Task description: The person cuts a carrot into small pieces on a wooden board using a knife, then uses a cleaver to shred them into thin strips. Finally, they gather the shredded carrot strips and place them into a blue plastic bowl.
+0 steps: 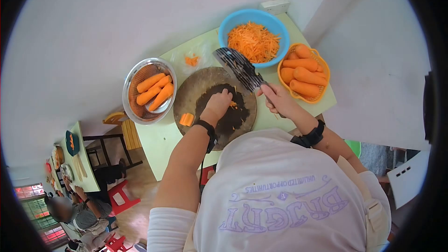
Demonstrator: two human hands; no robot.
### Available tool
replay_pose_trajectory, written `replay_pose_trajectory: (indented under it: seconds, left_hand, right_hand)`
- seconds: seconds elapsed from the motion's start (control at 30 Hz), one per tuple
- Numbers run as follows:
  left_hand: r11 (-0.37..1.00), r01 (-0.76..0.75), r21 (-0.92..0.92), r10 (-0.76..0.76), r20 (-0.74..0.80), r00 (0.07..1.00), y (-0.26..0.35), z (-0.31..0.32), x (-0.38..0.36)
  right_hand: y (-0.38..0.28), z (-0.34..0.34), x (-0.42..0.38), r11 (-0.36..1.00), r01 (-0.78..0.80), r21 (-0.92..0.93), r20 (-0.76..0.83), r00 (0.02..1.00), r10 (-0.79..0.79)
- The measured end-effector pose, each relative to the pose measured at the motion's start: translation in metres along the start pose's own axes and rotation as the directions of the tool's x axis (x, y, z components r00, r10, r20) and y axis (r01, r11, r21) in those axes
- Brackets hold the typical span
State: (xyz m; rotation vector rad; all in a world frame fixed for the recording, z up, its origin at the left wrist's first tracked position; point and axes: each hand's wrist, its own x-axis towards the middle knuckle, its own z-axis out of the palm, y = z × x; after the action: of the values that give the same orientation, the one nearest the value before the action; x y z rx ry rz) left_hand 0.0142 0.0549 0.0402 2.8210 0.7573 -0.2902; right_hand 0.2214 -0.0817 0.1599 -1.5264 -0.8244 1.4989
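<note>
My right hand (276,99) is wrapped round the handle of a cleaver (238,69), whose dark patterned blade is raised between the round chopping board (189,91) and the blue basin (224,30). Fingers bent together, my left hand (219,104) is over the dark wet middle of the board, beside a few carrot shreds (233,105). What its fingertips hold, if anything, is hidden. Cut carrot pieces (186,119) lie at the board's left edge. Shredded carrot (254,42) fills much of the blue basin.
A metal bowl (127,91) with whole carrots stands left of the board. An orange basket (322,94) of carrots is at the right. Carrot bits (192,60) lie on a clear plastic bag. Another person (86,205) sits at a table at the far left.
</note>
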Motion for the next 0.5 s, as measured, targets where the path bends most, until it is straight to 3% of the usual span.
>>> replay_pose_trajectory:
  seconds: [0.17,0.23,0.27,0.33,0.37,0.4,0.43,0.5]
  left_hand:
    - [0.991,0.069,-0.116,-0.074,-0.042,0.996,-0.013,0.012,0.010]
    - [0.950,0.114,-0.291,-0.131,-0.041,0.990,-0.020,0.003,0.006]
    - [0.951,0.111,-0.288,-0.127,-0.041,0.991,-0.026,0.009,0.003]
    - [0.877,0.206,-0.435,-0.307,-0.176,0.935,-0.040,0.019,-0.007]
    - [0.879,0.203,-0.431,-0.303,-0.176,0.937,-0.049,0.017,-0.009]
    - [0.665,0.390,-0.637,-0.399,0.138,0.906,-0.056,0.006,-0.009]
    - [0.382,0.582,-0.718,-0.382,0.450,0.807,-0.062,-0.004,-0.007]
    - [0.332,0.561,-0.758,-0.361,0.448,0.818,-0.067,-0.020,0.002]
  right_hand:
    - [-0.006,-0.008,-0.011,0.990,0.029,0.141,-0.029,0.999,-0.025]
    - [-0.010,-0.010,-0.019,0.986,0.036,0.160,-0.053,0.998,-0.028]
    - [-0.013,-0.011,-0.024,0.984,0.043,0.170,-0.069,0.997,-0.032]
    - [-0.016,-0.014,-0.031,0.981,0.056,0.185,-0.088,0.995,-0.040]
    - [-0.017,-0.016,-0.035,0.978,0.056,0.200,-0.118,0.993,-0.032]
    - [-0.017,-0.018,-0.038,0.975,0.056,0.214,-0.147,0.989,-0.024]
    - [-0.016,-0.021,-0.041,0.974,0.061,0.218,-0.150,0.988,-0.028]
    - [-0.014,-0.028,-0.048,0.964,0.109,0.242,-0.210,0.976,-0.058]
